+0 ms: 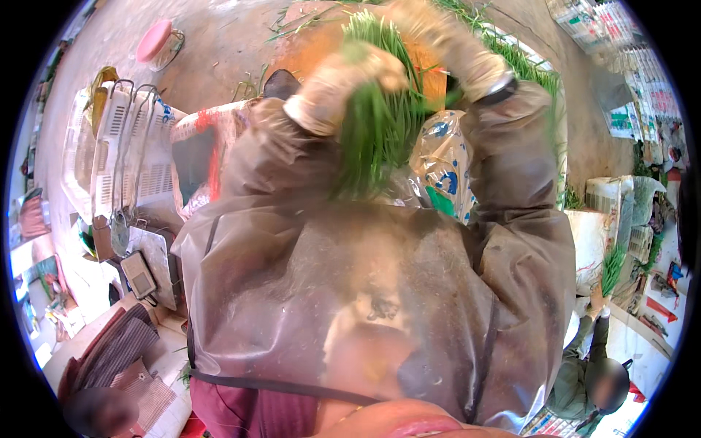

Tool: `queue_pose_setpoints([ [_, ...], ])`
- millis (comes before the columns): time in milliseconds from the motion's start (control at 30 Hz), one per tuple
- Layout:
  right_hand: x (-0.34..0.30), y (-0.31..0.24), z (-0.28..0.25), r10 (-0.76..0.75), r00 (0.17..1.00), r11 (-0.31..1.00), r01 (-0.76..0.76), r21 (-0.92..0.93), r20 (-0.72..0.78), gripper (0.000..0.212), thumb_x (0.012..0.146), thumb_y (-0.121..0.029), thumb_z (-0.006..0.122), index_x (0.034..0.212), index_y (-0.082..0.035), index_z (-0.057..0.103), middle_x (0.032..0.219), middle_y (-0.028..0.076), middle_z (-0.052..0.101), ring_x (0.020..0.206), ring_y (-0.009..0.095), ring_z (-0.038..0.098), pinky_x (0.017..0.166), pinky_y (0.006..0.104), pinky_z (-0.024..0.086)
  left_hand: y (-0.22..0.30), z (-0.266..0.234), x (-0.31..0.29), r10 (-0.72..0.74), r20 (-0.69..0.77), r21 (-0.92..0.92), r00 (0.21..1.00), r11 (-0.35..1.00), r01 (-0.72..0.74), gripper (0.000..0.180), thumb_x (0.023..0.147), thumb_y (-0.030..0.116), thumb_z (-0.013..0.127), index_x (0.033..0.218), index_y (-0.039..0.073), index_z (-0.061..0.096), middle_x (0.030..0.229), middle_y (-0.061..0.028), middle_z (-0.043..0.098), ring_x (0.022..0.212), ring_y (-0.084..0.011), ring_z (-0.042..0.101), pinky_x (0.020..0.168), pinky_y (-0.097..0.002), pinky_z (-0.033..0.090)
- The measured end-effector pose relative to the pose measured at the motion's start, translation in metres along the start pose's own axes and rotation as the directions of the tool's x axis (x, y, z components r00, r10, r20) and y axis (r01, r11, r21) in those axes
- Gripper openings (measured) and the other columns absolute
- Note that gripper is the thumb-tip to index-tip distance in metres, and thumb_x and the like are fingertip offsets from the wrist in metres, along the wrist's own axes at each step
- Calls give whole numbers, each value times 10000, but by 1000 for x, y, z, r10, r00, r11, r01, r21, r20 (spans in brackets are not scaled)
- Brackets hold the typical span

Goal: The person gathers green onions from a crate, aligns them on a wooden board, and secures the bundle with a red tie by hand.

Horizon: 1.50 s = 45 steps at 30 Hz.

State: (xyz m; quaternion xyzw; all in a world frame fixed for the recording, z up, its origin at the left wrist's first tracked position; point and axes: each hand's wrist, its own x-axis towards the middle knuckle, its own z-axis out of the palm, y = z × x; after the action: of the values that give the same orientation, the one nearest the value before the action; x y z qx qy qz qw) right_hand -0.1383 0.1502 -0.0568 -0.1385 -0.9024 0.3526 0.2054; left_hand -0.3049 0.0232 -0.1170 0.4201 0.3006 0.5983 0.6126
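My left hand (365, 66), in a pale glove, is closed around a bunch of chives (380, 131). The long green leaves hang down toward my apron, and the paler ends (369, 28) point away from me. My right hand (420, 25), gloved too, is beyond the bunch on its right, so smeared by motion that its fingers do not show. Below the hands is an orange surface (432, 77). A clear plastic bag with blue and green print (442, 157) lies by my right forearm.
More loose greens (522, 66) lie along a pale edge at the right. White plastic crates (120, 146) stand at the left, and a pink-topped stool (155, 42) is farther off. A person (595, 383) at the lower right holds greens (612, 266). Another person (102, 409) is at the lower left.
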Motion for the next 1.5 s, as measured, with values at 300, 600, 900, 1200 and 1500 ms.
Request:
queue_pose_setpoints([
  [300, -4, -24, 21, -293, 801, 955, 273, -117, -522, 439, 901, -238, 575, 1303, -71, 512, 1108, 107, 651, 987, 283, 617, 885, 346, 491, 58, 38, 28, 395, -246, 161, 885, 917, -365, 163, 952, 111, 571, 1065, -2, 600, 753, -1, 531, 690, -114, 523, 696, -263, 491],
  [600, -42, 29, 156, 282, 794, 946, -134, 297, -538, 731, 832, -168, 679, 1454, -70, 310, 1312, 202, 518, 1213, 343, 505, 990, 373, 434, -45, -61, 63, -109, -333, -342, 937, 940, -12, 318, 962, 283, 573, 1148, 25, 573, 895, -15, 571, 831, -155, 563, 764, -324, 509],
  [900, -36, 277, 93, 877, 382, 475, -593, 651, -292, 732, 863, -294, 681, 1462, -80, 319, 1149, 215, 634, 1040, 268, 623, 903, 330, 465, -167, -160, 147, -154, -718, 310, 679, 802, 510, 1232, 646, 515, 835, 1480, -48, 124, 1470, -227, 323, 1338, -303, 360, 1084, -410, 320],
  [1200, 15, 263, 180, 710, 560, 660, -741, 125, -427, 609, 925, -448, 501, 1449, -163, 376, 1124, 221, 588, 1061, 378, 563, 929, 454, 447, -211, -145, 142, -190, -543, 284, 818, 875, 392, 1202, 651, 496, 835, 1449, -98, 161, 1346, -224, 468, 1244, -284, 464, 1030, -331, 376],
  [1500, 17, 285, 102, 764, 625, 645, -750, -146, 162, 729, 914, -624, 396, 1209, 14, 589, 1227, 230, 585, 1188, 360, 526, 1011, 423, 390, -231, -103, 157, 197, -697, 705, 689, 365, 609, 1401, 442, 437, 913, 1457, -95, 108, 1491, -289, 243, 1407, -363, 237, 1154, -382, 234],
])
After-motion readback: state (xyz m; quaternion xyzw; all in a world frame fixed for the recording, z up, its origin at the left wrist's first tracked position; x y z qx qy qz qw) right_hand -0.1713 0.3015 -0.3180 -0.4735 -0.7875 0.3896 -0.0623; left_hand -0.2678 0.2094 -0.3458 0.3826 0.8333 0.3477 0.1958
